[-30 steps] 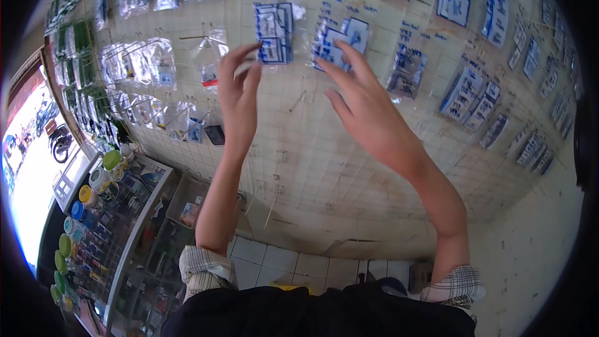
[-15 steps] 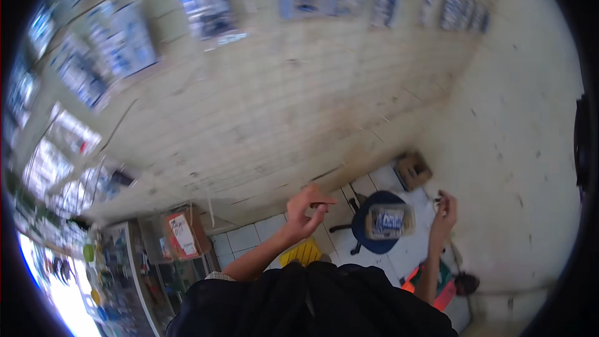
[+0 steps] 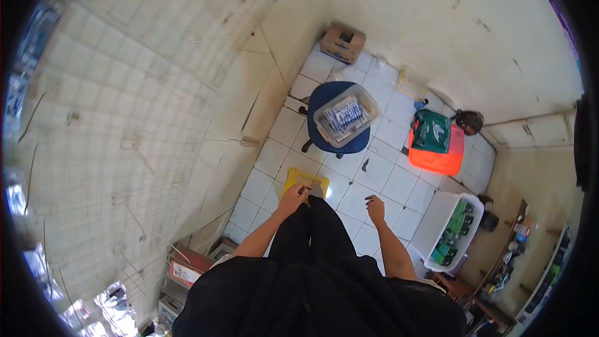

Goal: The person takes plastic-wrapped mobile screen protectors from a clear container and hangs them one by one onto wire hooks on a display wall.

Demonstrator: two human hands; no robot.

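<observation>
My left hand [image 3: 293,197] is low in the middle over my legs, above a yellow plastic step [image 3: 294,175], fingers curled and pinched; whatever is in them is too small to make out. My right hand [image 3: 375,211] hangs right of my legs over the white tiled floor [image 3: 393,178], fingers loosely bent and apart, holding nothing visible. Ahead, a blue office chair [image 3: 323,92] bears a translucent plastic tub [image 3: 371,109] with blue-and-white packets inside.
A cardboard box [image 3: 334,47] sits in the corner. An orange container [image 3: 437,164] bears a green bag [image 3: 437,128]. At right are a white bin [image 3: 433,224] of green items and cluttered shelves [image 3: 521,224]. The hanging-display wall [image 3: 156,87] rises at left.
Both hands have dropped from the hanging packets to beside my legs. The view has swung down and rightward, bringing the chair, tub and floor into the middle.
</observation>
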